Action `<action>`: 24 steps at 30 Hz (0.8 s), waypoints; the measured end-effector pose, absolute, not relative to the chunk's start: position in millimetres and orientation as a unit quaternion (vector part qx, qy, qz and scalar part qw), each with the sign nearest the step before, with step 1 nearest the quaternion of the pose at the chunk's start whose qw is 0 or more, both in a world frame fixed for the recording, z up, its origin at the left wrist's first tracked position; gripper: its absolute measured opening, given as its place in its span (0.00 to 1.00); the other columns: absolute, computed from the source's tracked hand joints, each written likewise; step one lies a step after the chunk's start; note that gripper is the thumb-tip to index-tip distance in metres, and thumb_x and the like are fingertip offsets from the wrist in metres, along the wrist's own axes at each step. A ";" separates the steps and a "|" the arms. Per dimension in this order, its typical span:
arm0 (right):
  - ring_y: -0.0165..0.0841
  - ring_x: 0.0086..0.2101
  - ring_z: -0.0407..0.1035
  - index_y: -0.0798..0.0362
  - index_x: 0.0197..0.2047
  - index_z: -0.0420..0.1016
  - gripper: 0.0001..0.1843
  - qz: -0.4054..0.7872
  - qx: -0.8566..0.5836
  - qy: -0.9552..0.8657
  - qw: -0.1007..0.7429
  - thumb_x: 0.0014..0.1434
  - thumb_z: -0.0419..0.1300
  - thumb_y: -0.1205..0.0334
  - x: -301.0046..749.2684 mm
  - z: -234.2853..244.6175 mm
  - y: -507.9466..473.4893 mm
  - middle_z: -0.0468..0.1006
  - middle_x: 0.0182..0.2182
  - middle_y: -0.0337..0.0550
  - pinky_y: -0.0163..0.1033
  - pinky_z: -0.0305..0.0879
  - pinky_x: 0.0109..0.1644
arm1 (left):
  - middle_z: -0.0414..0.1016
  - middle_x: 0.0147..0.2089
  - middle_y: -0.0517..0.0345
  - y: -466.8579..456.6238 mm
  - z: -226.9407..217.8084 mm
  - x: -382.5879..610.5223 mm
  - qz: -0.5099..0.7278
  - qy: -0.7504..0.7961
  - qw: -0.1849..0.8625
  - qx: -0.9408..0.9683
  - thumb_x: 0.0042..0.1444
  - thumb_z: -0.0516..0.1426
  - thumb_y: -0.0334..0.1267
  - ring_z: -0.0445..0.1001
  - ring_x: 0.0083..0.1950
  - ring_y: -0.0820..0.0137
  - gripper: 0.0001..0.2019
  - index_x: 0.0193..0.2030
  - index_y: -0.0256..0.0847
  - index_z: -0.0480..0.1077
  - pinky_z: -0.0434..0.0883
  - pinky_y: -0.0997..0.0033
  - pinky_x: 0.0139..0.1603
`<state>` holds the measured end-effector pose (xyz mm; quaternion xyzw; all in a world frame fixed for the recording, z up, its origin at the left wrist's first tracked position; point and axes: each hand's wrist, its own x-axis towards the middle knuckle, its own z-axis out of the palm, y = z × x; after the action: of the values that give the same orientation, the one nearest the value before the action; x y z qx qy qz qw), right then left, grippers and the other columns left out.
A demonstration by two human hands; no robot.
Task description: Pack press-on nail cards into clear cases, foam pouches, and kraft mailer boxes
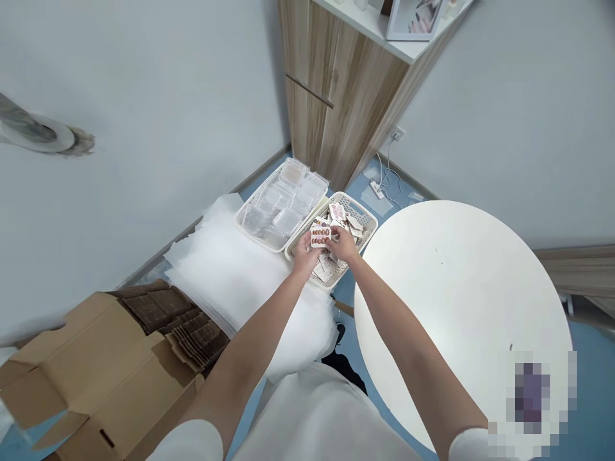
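Both my hands reach forward over a white basket (363,218) filled with several small cards of press-on nails. My left hand (304,251) and my right hand (342,243) are closed together on one card of brownish nails (320,235), held just above the basket's contents. A second white basket (250,225) to the left holds several clear plastic cases (283,203). It touches the first basket.
A round white table (461,301) stands at right. White foam sheets (230,275) lie stacked under and left of the baskets. An open cardboard box (91,365) with brown folded inserts sits at lower left. A wooden cabinet (336,89) stands behind, with a power strip (377,189) on the blue floor.
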<state>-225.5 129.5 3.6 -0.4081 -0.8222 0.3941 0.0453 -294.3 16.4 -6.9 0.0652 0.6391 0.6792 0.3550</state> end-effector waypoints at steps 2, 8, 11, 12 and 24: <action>0.32 0.35 0.66 0.51 0.49 0.64 0.24 0.440 -0.402 -0.800 0.074 0.47 0.57 0.62 -222.5 8.8 126.3 0.72 0.35 0.42 0.39 0.62 0.40 | 0.64 0.54 0.49 12.6 -0.9 -293.9 0.695 0.634 0.330 0.080 0.39 0.55 0.24 0.64 0.55 0.65 0.27 0.51 0.38 0.61 0.64 0.67 0.51; 0.28 0.28 0.66 0.53 0.45 0.65 0.20 0.583 -0.407 -0.682 0.171 0.48 0.56 0.58 -180.5 39.2 108.4 0.71 0.27 0.37 0.37 0.63 0.35 | 0.67 0.50 0.49 0.0 26.5 -274.7 0.706 0.620 0.321 0.117 0.42 0.57 0.28 0.69 0.46 0.70 0.20 0.45 0.38 0.64 0.67 0.68 0.46; 0.28 0.26 0.66 0.53 0.42 0.67 0.18 0.630 -0.424 -0.616 0.210 0.47 0.58 0.56 -136.2 56.7 92.7 0.71 0.25 0.36 0.36 0.63 0.33 | 0.67 0.49 0.50 -8.6 38.3 -249.0 0.700 0.601 0.362 0.134 0.42 0.59 0.32 0.70 0.41 0.73 0.19 0.44 0.39 0.65 0.67 0.69 0.44; 0.27 0.25 0.66 0.53 0.42 0.67 0.18 0.638 -0.433 -0.597 0.220 0.47 0.58 0.56 -118.8 61.6 86.8 0.70 0.25 0.36 0.36 0.63 0.32 | 0.67 0.49 0.50 -11.8 41.8 -238.1 0.694 0.592 0.386 0.136 0.41 0.60 0.33 0.70 0.41 0.73 0.20 0.44 0.39 0.65 0.68 0.69 0.44; 0.28 0.26 0.66 0.52 0.42 0.68 0.19 0.604 -0.533 -0.466 0.366 0.45 0.61 0.56 76.3 84.0 23.3 0.70 0.23 0.36 0.38 0.62 0.33 | 0.72 0.27 0.56 -34.6 64.8 -84.6 0.490 0.563 0.625 0.229 0.41 0.61 0.44 0.72 0.30 0.73 0.16 0.34 0.36 0.70 0.69 0.69 0.37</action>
<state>76.3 23.3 84.0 -0.5329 -0.4659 0.6041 0.3660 -84.6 -34.6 64.8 0.2285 0.5627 0.4900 0.6254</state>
